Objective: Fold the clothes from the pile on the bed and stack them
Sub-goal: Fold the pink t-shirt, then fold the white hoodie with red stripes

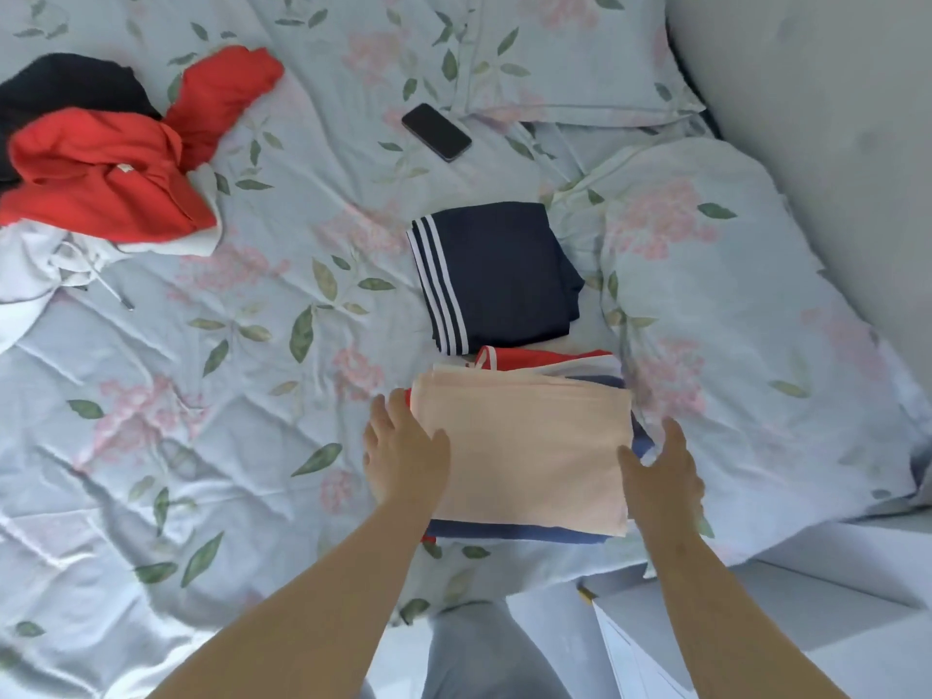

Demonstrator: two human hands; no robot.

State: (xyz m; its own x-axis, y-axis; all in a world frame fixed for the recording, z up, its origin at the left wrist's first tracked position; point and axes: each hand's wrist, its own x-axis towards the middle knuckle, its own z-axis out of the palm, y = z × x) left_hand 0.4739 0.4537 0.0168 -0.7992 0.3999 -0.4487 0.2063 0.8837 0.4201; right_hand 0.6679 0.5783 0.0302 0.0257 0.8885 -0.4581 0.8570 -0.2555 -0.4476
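Observation:
A folded peach garment (524,451) lies on top of a stack (544,365) of folded clothes with blue, red and white layers showing beneath. My left hand (403,456) rests flat against the stack's left edge, fingers straight. At the stack's right edge is my right hand (660,476), open with fingers spread. Just beyond the stack lies a folded navy garment with white stripes (494,274). The unfolded pile sits at the far left: a red hoodie (116,169), a black garment (65,88) and a white one (35,274).
A black phone (436,132) lies on the floral sheet (227,396) beyond the folded clothes. A pillow (570,53) is at the head, a bunched duvet (731,305) to the right. The bed's near edge runs by my legs.

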